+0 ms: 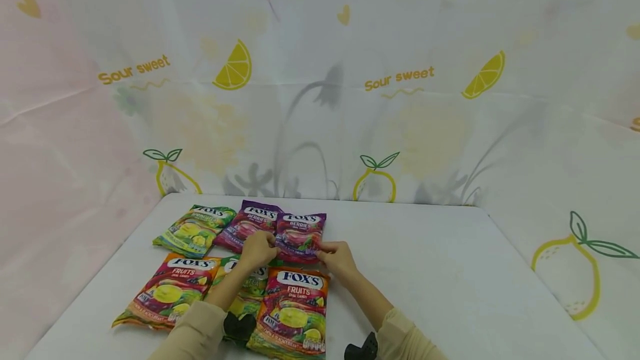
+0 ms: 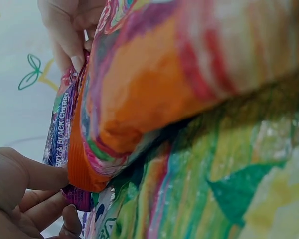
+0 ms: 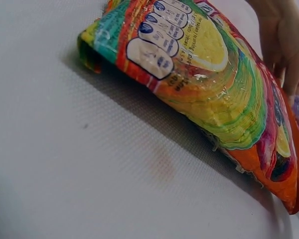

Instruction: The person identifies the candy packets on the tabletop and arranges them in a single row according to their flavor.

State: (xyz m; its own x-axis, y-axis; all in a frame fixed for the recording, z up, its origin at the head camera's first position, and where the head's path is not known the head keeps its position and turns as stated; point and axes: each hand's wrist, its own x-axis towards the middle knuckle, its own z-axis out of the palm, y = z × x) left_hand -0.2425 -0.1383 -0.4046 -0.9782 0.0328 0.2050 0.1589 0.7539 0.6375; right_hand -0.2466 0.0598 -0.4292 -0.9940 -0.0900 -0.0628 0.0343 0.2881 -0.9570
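Note:
Both hands hold a purple berries candy bag [image 1: 300, 235] by its lower end. My left hand [image 1: 258, 250] pinches its lower left corner, and its thumb and fingers [image 2: 45, 177] also show in the left wrist view. At the lower right corner, my right hand [image 1: 340, 261] pinches the bag between thumb and fingers. Just below lies an orange-topped fruits candy bag [image 1: 295, 315], its upper edge close to the purple one. In the left wrist view this orange end [image 2: 144, 84] covers much of the purple bag [image 2: 62, 124].
A second purple berries bag [image 1: 245, 226] and a green-yellow candy bag [image 1: 192, 232] lie at the back left. Nearer are another fruits bag [image 1: 167, 293] and a green tea candy bag [image 1: 247, 307], partly under the left forearm. All rest on a white table [image 1: 450, 282] before a lemon-print cloth [image 1: 310, 126].

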